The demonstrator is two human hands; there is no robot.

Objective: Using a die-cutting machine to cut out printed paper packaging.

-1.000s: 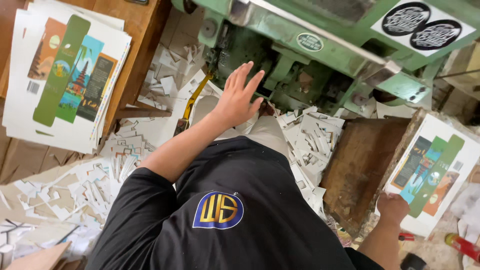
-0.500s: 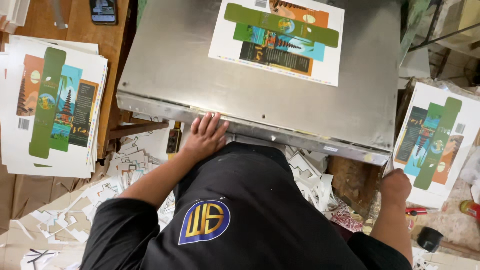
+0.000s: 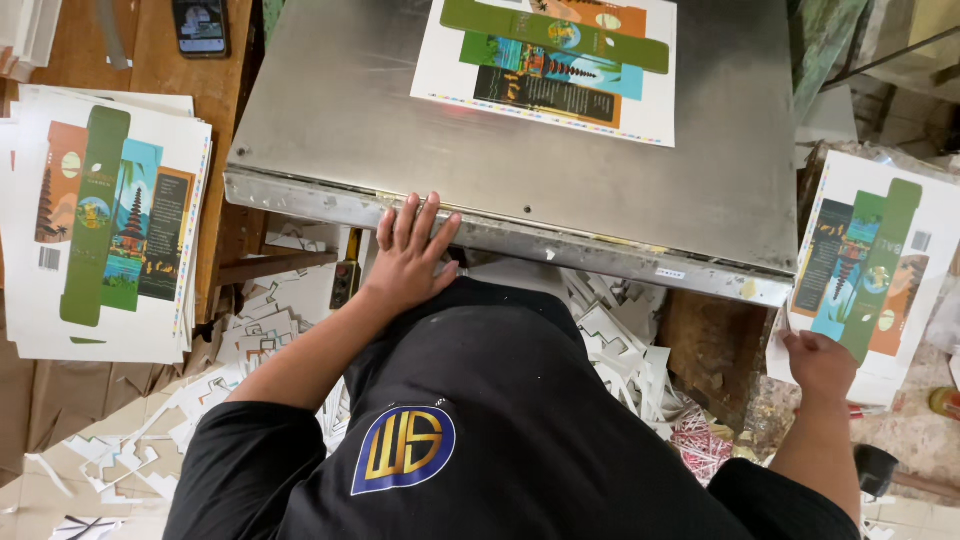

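My left hand [image 3: 408, 256] lies flat, fingers spread, on the front edge of a steel press plate [image 3: 350, 120]. A printed card sheet [image 3: 556, 62] with green, orange and blue panels lies on the plate's far part. My right hand [image 3: 818, 362] pinches the near-left corner of the top sheet of a stack of printed sheets [image 3: 872, 262] at the right. My black shirt with a gold emblem fills the lower middle.
Another stack of printed sheets [image 3: 105, 230] rests on a wooden table [image 3: 155, 60] at the left, with a phone [image 3: 201, 26] behind it. White card offcuts [image 3: 250, 340] litter the floor under the plate. A dark round object [image 3: 872, 466] sits at the lower right.
The green machine's steel plate has swung down toward me, carrying a printed sheet. My left hand dropped from the machine's inside to the plate's front edge. My right hand stayed on the right stack.
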